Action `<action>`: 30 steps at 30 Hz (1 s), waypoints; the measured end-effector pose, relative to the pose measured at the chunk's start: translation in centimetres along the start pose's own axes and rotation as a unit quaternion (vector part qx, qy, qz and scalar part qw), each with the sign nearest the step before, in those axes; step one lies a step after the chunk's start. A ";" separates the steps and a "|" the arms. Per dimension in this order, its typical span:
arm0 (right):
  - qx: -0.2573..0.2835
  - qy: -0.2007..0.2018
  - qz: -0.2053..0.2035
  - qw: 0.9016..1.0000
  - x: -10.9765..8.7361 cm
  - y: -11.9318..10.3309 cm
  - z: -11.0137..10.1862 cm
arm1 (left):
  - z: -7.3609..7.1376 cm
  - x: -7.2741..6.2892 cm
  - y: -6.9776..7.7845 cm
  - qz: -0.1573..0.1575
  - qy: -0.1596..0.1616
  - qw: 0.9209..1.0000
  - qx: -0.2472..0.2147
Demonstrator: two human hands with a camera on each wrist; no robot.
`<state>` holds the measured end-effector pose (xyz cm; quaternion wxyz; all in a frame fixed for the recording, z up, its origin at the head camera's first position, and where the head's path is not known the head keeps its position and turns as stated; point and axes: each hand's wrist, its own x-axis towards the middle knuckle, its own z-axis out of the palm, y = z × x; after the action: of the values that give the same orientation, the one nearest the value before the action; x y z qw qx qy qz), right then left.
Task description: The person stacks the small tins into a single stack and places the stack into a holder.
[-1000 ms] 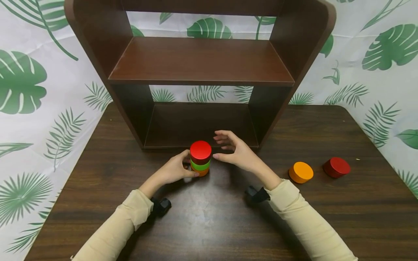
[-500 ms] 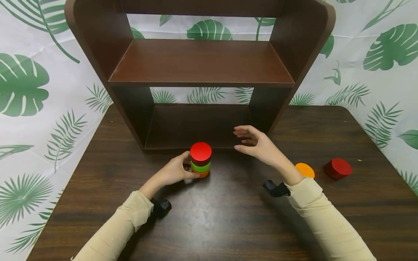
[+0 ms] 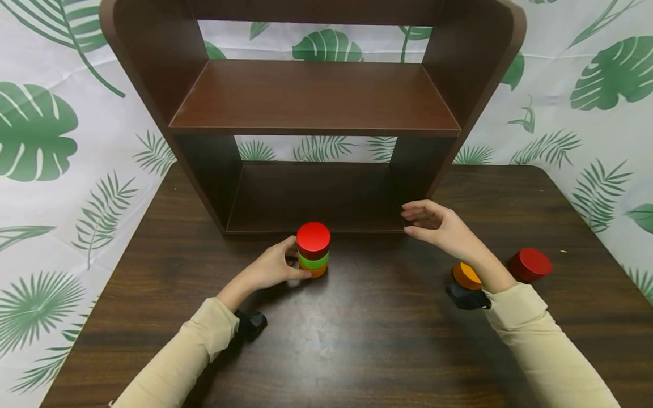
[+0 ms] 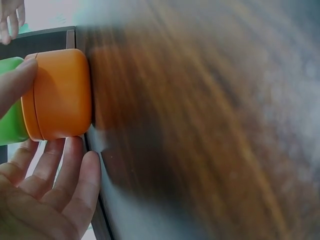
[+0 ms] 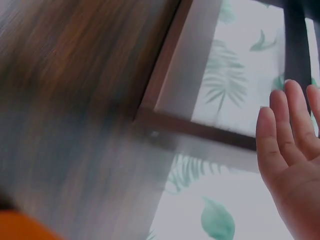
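Note:
A stack of round jars stands upright on the table in front of the shelf: an orange jar (image 4: 65, 95) at the bottom, a green jar (image 3: 313, 261) on it and a red jar (image 3: 313, 240) on top. My left hand (image 3: 271, 264) holds the stack low down. In the left wrist view its thumb presses near the orange jar's seam, with the fingers on the other side. My right hand (image 3: 440, 229) hovers by the shelf's lower right corner, fingers loosely bent and holding nothing. Beneath its wrist, an orange round piece (image 3: 466, 276) is partly hidden.
A dark brown shelf (image 3: 316, 96) stands at the back of the wooden table (image 3: 336, 340). To the right lies a dark red round piece (image 3: 529, 264), partly behind the right forearm. Leaf-printed cloth (image 3: 41, 226) hangs behind and at the sides.
My right hand has moved away to the right from beside the stack, its forearm now covering part of the orange round piece. The left hand and the stack have stayed in place.

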<state>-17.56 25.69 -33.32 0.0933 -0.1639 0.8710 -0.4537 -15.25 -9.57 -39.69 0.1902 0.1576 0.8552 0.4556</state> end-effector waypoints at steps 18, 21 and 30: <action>-0.024 0.010 0.031 0.999 -2.9 4.1 -3.3 | -0.1 -0.1 0.1 -0.008 -0.003 1.000 -0.004; -0.027 0.006 0.047 0.998 -3.4 4.7 -3.8 | -0.1 -0.1 0.0 -0.009 -0.004 1.000 -0.006; -0.040 -0.009 0.078 0.996 -4.4 6.2 -4.6 | -0.1 0.0 0.0 -0.013 -0.001 1.000 0.001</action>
<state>-16.09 34.09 -35.71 0.1298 -0.1034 0.8978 -0.4078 -15.34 -9.64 -39.69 0.1967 0.1471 0.8577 0.4518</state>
